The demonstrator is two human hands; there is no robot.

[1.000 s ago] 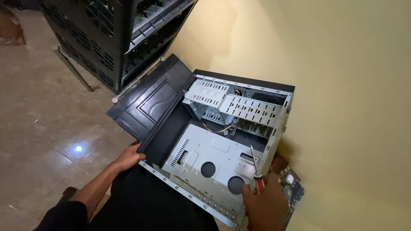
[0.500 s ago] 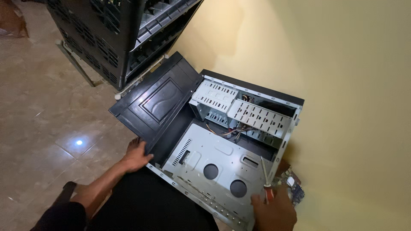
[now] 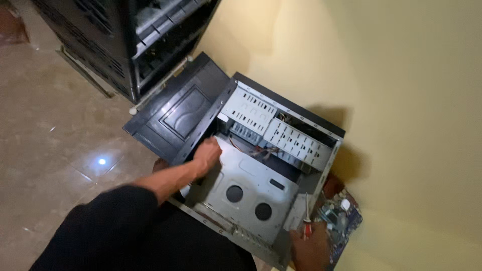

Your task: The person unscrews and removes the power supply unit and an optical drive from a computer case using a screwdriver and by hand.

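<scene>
While the case (image 3: 261,200) lies on its side on the floor (image 3: 55,150) against the wall (image 3: 401,75), its inside faces up — bare metal tray, two round holes, perforated drive cages at the far end with loose cables showing beneath them. Judging from that, the stripping is well along: the side panel (image 3: 175,118) is off and leans by the case's left edge, and a board (image 3: 341,218) lies outside, on the floor at the case's right corner. Cages and cables look like what remains.

At the case's left rim, the left hand (image 3: 207,156) is curled, fingers bent inward near the panel's edge — whether it grips anything I cannot tell. Low at the case's near right corner, the right hand (image 3: 311,248) is closed around a screwdriver (image 3: 307,221), red handle in the fist, shaft pointing up along the case's edge.

Glossy tan tiles catch a small light spot; the wall is plain yellow. A black slatted rack (image 3: 120,40) stands behind.
</scene>
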